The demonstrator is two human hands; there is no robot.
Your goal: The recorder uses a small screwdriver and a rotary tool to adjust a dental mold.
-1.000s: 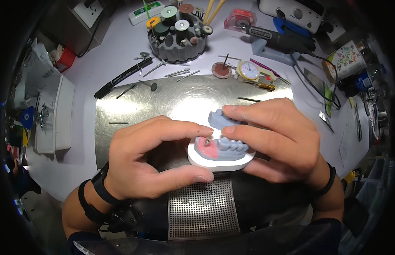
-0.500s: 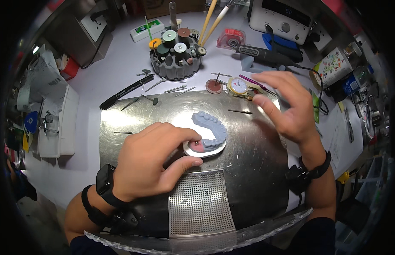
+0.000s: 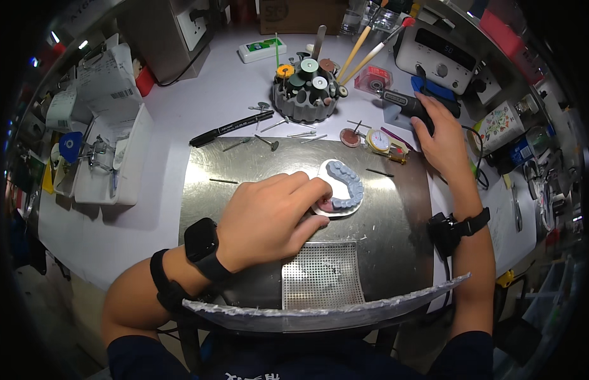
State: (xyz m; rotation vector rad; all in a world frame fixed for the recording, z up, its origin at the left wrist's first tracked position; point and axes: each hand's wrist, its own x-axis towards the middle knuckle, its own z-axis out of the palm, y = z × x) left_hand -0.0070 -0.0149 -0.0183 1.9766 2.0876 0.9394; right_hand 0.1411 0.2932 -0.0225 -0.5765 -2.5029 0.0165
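Observation:
A dental model (image 3: 353, 178) with a blue-grey tooth arch on a white base lies on the metal plate. The thumb and index finger of my left hand (image 3: 269, 215) pinch its lower left edge, next to a pink part (image 3: 325, 206). My fingertips hide some of that corner. At the upper right, my right hand (image 3: 441, 134) has its thumb and fingers around a black rotary handpiece (image 3: 399, 98). The handpiece lies on a pale blue rest (image 3: 391, 114), its tip pointing left.
A grey bur stand (image 3: 304, 109) full of discs and burs stands behind the plate. Around it are a black marker (image 3: 231, 128), loose burs (image 3: 302, 134) and a dial gauge (image 3: 379, 140). A perforated metal grid (image 3: 323, 275) lies nearest me, behind a clear shield edge (image 3: 326, 316). A white bin (image 3: 111, 180) stands left.
My right hand has moved away and up to the handpiece and closed around it. My left hand stays at the dental model. The whole view has shifted.

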